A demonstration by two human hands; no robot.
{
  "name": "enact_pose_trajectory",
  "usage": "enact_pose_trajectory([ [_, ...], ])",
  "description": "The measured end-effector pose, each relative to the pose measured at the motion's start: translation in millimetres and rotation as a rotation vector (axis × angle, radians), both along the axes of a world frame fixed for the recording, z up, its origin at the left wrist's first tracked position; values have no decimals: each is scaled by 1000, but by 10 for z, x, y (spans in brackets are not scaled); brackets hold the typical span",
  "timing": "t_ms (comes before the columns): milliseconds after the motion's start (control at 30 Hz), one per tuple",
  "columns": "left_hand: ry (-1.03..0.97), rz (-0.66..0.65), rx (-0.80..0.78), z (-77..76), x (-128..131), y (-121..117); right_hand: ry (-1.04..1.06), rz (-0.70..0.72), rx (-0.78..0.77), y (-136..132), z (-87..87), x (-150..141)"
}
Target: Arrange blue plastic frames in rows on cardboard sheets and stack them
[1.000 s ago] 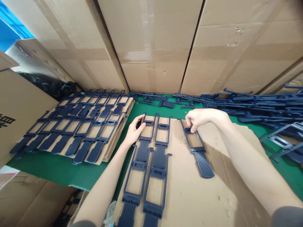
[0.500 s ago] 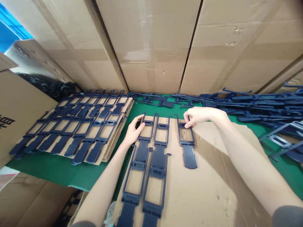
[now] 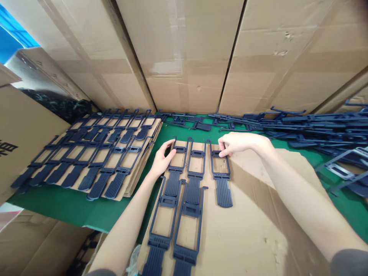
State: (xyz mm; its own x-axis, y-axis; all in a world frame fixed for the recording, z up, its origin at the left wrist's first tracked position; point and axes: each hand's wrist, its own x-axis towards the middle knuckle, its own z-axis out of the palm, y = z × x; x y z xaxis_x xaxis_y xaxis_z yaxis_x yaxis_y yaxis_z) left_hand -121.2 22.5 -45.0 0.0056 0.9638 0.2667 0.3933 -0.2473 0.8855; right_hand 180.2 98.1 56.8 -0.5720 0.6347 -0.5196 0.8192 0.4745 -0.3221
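A brown cardboard sheet (image 3: pixel 247 230) lies before me on the green table (image 3: pixel 71 203). Several dark blue plastic frame parts (image 3: pixel 184 199) lie on it in two rows. My right hand (image 3: pixel 234 143) pinches the top end of one more dark blue part (image 3: pixel 220 176), which lies straight beside the upper row's second piece. My left hand (image 3: pixel 163 159) rests at the sheet's upper left edge, thumb and fingers closed on the top of the leftmost part (image 3: pixel 174 168).
A stack of cardboard sheets (image 3: pixel 94 153) covered with the same parts sits to the left. A loose heap of dark blue parts (image 3: pixel 310 128) fills the right and back of the table. Large cardboard boxes (image 3: pixel 186 53) wall the rear; another box (image 3: pixel 20 134) stands at left.
My right hand has slid its part leftward and turned it from slanted to straight, beside the upper row. The left hand has stayed put.
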Motion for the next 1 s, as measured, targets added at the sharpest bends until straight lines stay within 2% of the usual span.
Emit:
enact_pose_trajectory([
  [267,1,3,-4,14,9,-2,7,5,-26,-8,18,-3],
  [367,5,3,-3,12,5,-1,29,-32,-18,61,77,153],
  [500,8,5,-2,7,0,-2,76,-165,89,233,75,454],
  [567,7,6,-4,6,-2,-3,82,-218,194,336,-11,547],
  [667,5,6,-8,8,-2,-5,55,-266,368,470,-238,567],
  [833,6,7,-8,10,0,-6,-35,-342,480,556,-593,521],
  [1000,8,9,-6,14,2,-11,-48,-339,465,574,-638,573],
])
